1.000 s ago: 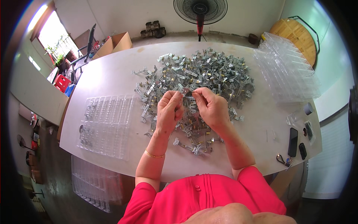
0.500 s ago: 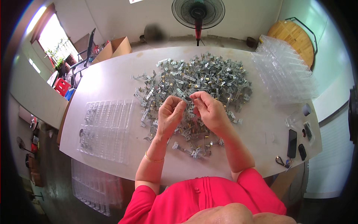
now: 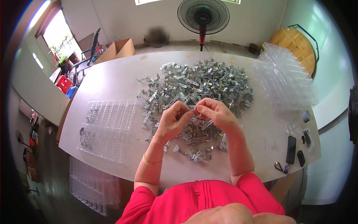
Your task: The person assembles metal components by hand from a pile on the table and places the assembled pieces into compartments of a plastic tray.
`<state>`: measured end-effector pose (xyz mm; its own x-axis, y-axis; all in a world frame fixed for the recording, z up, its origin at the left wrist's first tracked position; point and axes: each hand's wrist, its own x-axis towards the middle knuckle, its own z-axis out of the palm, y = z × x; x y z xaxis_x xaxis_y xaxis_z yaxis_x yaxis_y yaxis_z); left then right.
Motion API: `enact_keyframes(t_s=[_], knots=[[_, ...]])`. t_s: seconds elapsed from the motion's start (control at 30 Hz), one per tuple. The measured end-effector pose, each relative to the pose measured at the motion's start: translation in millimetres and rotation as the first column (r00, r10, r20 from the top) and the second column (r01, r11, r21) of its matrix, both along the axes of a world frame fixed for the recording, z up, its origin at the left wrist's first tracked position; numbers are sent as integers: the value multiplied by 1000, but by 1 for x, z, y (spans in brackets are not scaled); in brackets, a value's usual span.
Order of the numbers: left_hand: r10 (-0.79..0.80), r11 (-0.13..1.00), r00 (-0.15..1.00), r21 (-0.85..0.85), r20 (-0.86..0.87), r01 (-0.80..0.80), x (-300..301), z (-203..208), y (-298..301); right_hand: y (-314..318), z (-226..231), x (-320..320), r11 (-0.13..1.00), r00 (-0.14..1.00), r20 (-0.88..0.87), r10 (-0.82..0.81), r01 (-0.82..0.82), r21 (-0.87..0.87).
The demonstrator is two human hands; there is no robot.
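Observation:
Both hands meet over the near part of a large pile of small metal brackets (image 3: pixel 209 80), silvery with some brass-coloured bits. My left hand (image 3: pixel 174 121) is closed in a pinch, thumb against curled fingers, a bangle on its wrist. Beside it, my right hand (image 3: pixel 217 114) is pinched too, its fingertips almost touching the left ones. Whatever sits between the fingertips is small and mostly hidden by the fingers, hard to separate from the grey brackets behind. Left of the pile lies a clear plastic tray (image 3: pixel 108 130) with brackets in a few of its leftmost compartments.
Stacked clear trays (image 3: pixel 285 80) stand at the table's far right. A phone (image 3: pixel 291 149), a small black device (image 3: pixel 301 158), keys (image 3: pixel 286 170) and a tape roll (image 3: pixel 306 116) lie at the right edge. More clear trays (image 3: pixel 93 186) sit below the table's left edge. A fan (image 3: pixel 203 16) stands behind.
Both hands have come slightly nearer to my body, still pinched together. The whole view has tilted up a little. The pile and tray look the same.

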<state>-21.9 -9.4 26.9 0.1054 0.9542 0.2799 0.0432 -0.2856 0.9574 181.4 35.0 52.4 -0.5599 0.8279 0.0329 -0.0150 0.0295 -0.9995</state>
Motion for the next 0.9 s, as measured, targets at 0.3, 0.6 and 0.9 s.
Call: enact_keyframes(t_s=[0.3,0.6,0.9], knots=[[-111,993,992,-38,57,113,3,-2,2,-10,2,-14,877,944,-189,-269,322,357],[-37,959,978,-269,204,93,-5,3,4,-26,14,-18,652,976,73,-204,80,754],[-177,914,928,-295,327,279,-9,13,-2,-24,14,-17,671,974,-26,-225,174,721]])
